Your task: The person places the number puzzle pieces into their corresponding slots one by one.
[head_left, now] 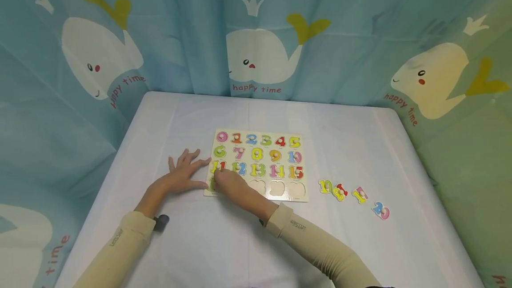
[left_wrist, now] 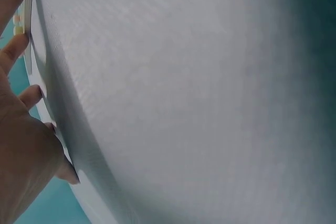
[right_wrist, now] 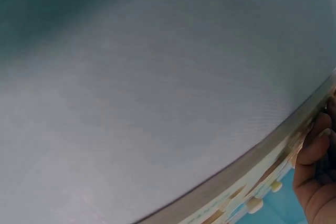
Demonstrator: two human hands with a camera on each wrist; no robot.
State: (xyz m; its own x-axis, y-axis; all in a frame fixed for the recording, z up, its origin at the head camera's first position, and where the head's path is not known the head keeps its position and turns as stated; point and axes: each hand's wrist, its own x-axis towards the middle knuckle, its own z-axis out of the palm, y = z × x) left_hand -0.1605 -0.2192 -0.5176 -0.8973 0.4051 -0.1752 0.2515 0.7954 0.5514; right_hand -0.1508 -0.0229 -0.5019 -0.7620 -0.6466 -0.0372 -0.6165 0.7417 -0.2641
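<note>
A wooden number puzzle board [head_left: 262, 196] lies on the table, its upper three rows filled with knobbed number pieces. My left hand [head_left: 185, 176] rests at the board's left edge with fingers spread; the left wrist view shows its fingertips [left_wrist: 22, 43] against the board's side. My right hand [head_left: 233, 186] is over the lower left corner, fingers curled, pinching a green number piece [head_left: 212, 184] at the first slot of the bottom row. The hand hides most of that piece and its knob. In the right wrist view the curled fingers [right_wrist: 314, 153] meet the board's face.
Right of the board lie several loose number pieces: a 19 [head_left: 326, 186], an 18 [head_left: 340, 192], a 17 [head_left: 360, 194] and a 20 [head_left: 381, 210]. Bare recesses [head_left: 277, 188] show in the bottom row. A whale-print curtain [head_left: 208, 34] hangs behind the white table [head_left: 248, 243].
</note>
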